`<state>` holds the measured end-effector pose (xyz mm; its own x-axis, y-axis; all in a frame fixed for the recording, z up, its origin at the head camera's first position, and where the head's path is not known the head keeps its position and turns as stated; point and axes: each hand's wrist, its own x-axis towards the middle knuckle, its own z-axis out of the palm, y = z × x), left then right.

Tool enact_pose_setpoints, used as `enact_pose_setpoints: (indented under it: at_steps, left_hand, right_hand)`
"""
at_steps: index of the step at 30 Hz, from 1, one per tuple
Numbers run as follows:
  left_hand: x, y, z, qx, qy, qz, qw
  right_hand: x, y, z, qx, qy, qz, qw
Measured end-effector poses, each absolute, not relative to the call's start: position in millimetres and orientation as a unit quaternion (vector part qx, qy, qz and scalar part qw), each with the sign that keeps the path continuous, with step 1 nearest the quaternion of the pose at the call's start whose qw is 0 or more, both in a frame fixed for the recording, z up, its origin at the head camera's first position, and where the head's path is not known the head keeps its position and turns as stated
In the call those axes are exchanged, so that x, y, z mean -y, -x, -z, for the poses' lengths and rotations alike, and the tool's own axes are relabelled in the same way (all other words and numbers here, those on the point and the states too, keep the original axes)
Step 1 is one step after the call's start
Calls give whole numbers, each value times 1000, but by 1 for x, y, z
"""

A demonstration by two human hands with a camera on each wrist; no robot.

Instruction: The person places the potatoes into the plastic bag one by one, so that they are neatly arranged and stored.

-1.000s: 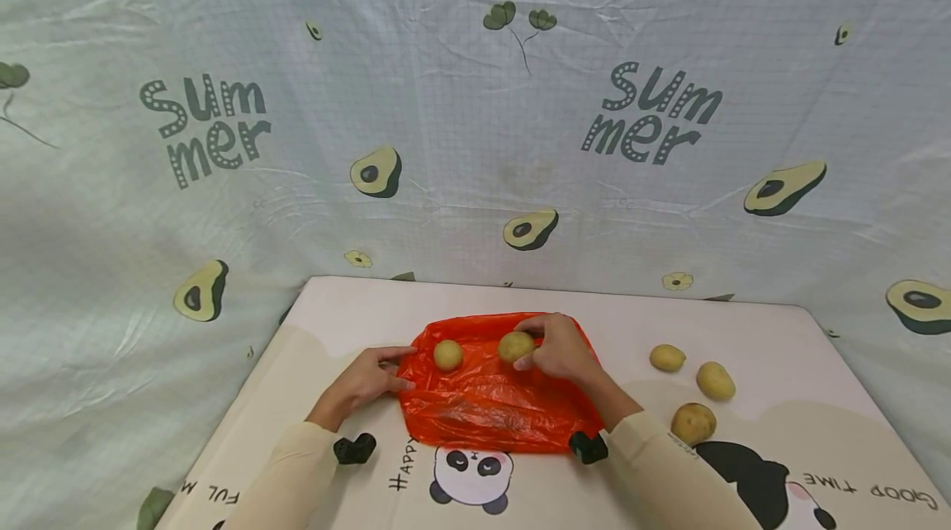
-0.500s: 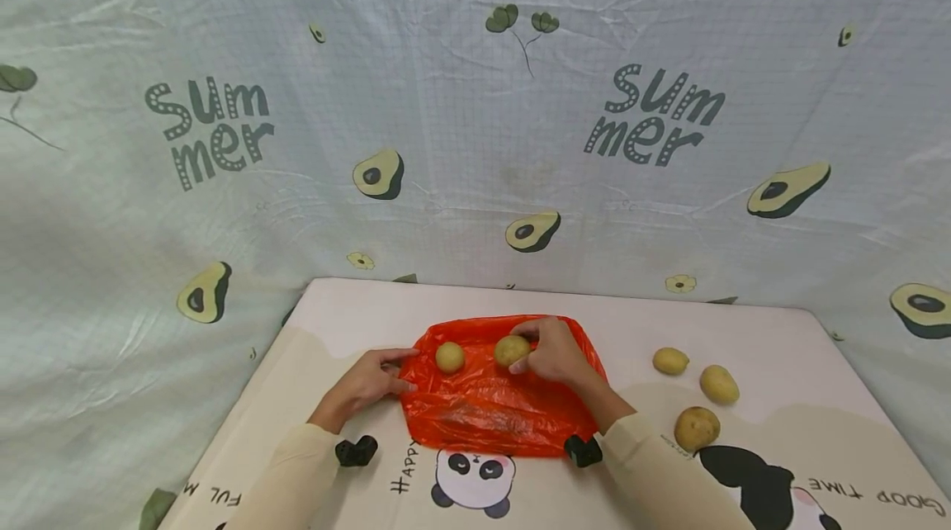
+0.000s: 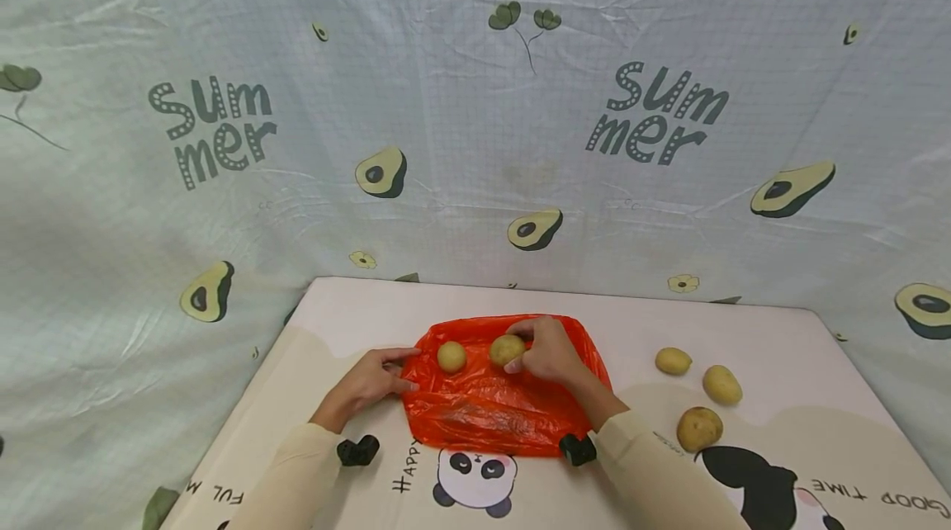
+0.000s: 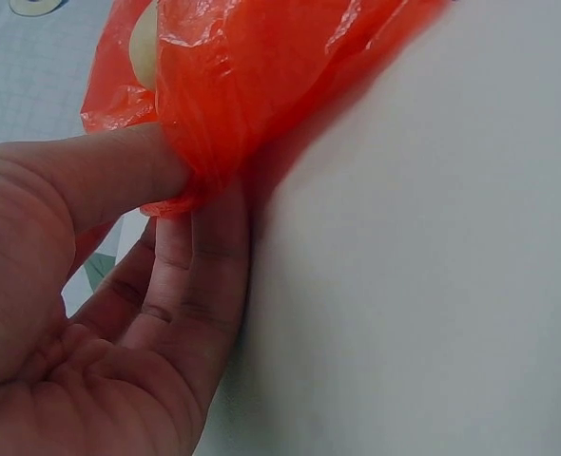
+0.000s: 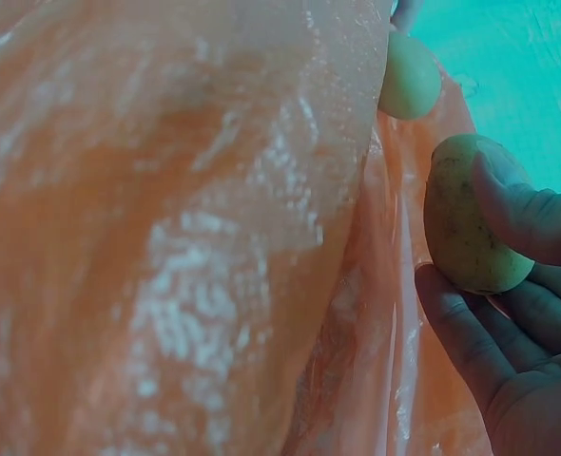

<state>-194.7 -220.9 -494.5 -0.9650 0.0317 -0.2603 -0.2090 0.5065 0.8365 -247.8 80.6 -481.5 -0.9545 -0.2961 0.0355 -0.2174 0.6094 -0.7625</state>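
Observation:
A red plastic bag [image 3: 490,418] lies spread on the table, its upper side open. My left hand [image 3: 369,381] pinches the bag's left edge; in the left wrist view the thumb lies over the film [image 4: 223,104] with fingers beneath. My right hand [image 3: 553,355] holds a potato [image 3: 507,350] between thumb and fingers over the middle of the bag. The right wrist view shows this potato [image 5: 466,214] in the fingertips, beside the bag's raised film [image 5: 185,228]. Another potato [image 3: 451,357] rests in the bag toward its left side.
Three more potatoes lie on the table to the right: a small one [image 3: 673,361], an oval one [image 3: 722,385] and a browner one [image 3: 699,429]. The table [image 3: 386,315] has printed panda pictures. A patterned cloth [image 3: 446,101] hangs behind its far edge.
My right hand has moved slightly left with its potato, toward the one in the bag. The left hand keeps its hold on the bag's edge.

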Motion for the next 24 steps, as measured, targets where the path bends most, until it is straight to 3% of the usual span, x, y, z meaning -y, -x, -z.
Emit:
enact_pose_setpoints:
  at_steps: [24]
  left_hand:
    - [222,196,497,-855,42,-502,123]
  right_hand:
    - [-67,249,487,-889,141,431,63]
